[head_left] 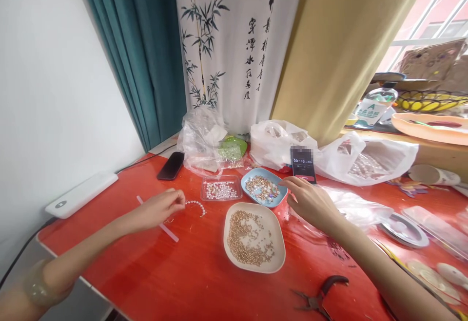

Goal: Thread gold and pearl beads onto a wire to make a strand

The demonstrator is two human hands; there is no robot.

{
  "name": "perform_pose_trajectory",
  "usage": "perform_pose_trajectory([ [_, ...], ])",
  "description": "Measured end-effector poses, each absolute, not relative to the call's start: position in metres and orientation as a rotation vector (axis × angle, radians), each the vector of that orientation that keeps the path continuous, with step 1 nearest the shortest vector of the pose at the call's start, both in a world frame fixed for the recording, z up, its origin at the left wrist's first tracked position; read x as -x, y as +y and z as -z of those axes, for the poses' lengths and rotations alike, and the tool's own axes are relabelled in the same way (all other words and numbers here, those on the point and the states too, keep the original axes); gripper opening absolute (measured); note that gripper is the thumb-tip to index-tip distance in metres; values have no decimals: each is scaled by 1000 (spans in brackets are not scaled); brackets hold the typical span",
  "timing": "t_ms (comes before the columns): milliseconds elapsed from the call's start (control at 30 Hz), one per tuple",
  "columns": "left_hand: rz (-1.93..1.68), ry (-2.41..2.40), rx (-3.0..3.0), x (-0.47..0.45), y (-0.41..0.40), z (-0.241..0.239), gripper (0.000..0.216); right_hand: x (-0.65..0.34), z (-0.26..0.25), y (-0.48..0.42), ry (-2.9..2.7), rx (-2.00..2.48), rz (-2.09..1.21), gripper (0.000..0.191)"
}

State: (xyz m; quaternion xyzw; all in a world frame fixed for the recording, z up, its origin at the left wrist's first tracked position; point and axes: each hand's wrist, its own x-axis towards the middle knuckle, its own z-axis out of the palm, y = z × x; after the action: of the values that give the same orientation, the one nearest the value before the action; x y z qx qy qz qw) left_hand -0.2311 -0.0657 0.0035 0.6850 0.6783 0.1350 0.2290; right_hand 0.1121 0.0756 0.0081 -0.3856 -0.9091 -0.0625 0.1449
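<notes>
My left hand (165, 208) is closed in a pinch at one end of a short string of white pearl beads (196, 204), which curves to the right over the red table. Under that wrist lies a pale pink strip (170, 234). My right hand (307, 200) is at the right rim of a blue dish (245, 195) of mixed gold, white and clear beads (262, 188). Its fingers are stretched out and apart, and I see nothing held in them. A clear tray (203, 195) holds white pearl beads (221, 190). The cream dish (254, 268) in front contains small gold beads (243, 245).
Black-handled pliers (317, 301) lie near the front edge. A phone showing a timer (303, 165) stands behind my right hand; a dark phone (170, 165) lies back left. Plastic bags (278, 141) line the back. A white power strip (81, 195) sits along the left wall.
</notes>
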Motion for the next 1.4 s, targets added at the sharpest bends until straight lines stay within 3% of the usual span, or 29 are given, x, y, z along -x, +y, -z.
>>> perform_pose_trajectory([
  [167,-389,1958,-1879,237,-56,3,15,-115,-15,57,-2552,1076,311,31],
  [333,-370,2121,-1767,259,-48,36,9,-129,-13,41,-2542,1017,211,28],
  [433,-390,2085,-1758,251,-49,27,11,-139,-11,32,-2509,1014,70,26],
  [600,-764,1736,-1715,186,-48,-39,15,-130,-31,18,-2264,1073,-482,21],
  [700,-948,1434,-1702,133,-34,-73,12,-109,-52,13,-2123,835,-950,38],
  [800,-1132,1198,-1703,89,-11,-87,11,-101,-64,14,-2055,662,-1250,33],
  [967,-1338,1007,-1479,53,30,-73,8,-137,-54,27,-1812,897,-1295,24],
  [1133,-1272,785,-1057,40,46,-53,10,-176,-41,36,-1721,993,-1306,22],
  [1400,-1402,487,-705,8,39,-48,22,-148,-21,35,-1350,989,-1534,17],
])
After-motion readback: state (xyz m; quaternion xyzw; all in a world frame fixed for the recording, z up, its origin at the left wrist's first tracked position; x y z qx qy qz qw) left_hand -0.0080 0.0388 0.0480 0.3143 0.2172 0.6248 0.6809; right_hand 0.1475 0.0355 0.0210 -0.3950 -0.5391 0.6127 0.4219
